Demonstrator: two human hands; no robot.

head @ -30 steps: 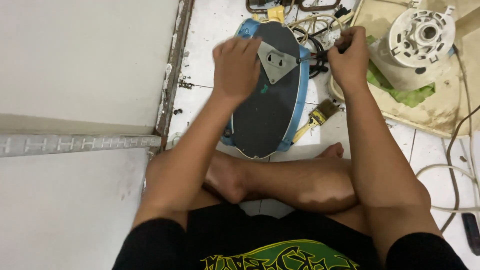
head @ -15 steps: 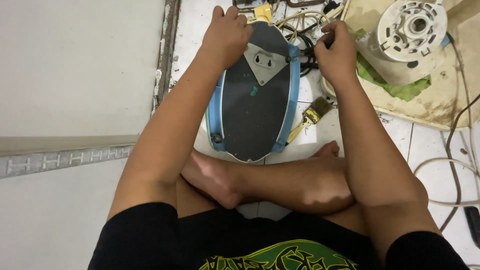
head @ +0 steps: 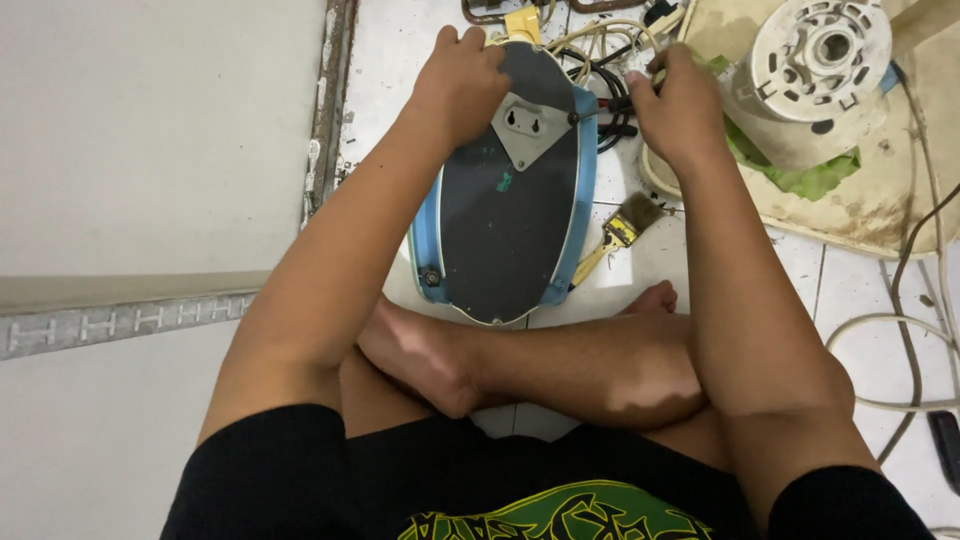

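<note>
While the person is sitting cross-legged on the tiled floor [head: 640, 290], the left hand [head: 465, 85] is curling its fingers over the far left edge of the oval blue-rimmed base [head: 505, 190], which is lying flat just beyond the shins with its dark underside facing up. To its right, a paintbrush [head: 622, 228] is lying beside the rim. Further right, the right hand [head: 675, 110] is closing tightly around a thin tool [head: 605, 103] whose tip is touching the base's right edge.

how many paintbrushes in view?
1. A small yellow-handled paintbrush lies on the white tiled floor, right of the blue-rimmed oval base plate, below the right hand. Others may hide among the cables.
</note>
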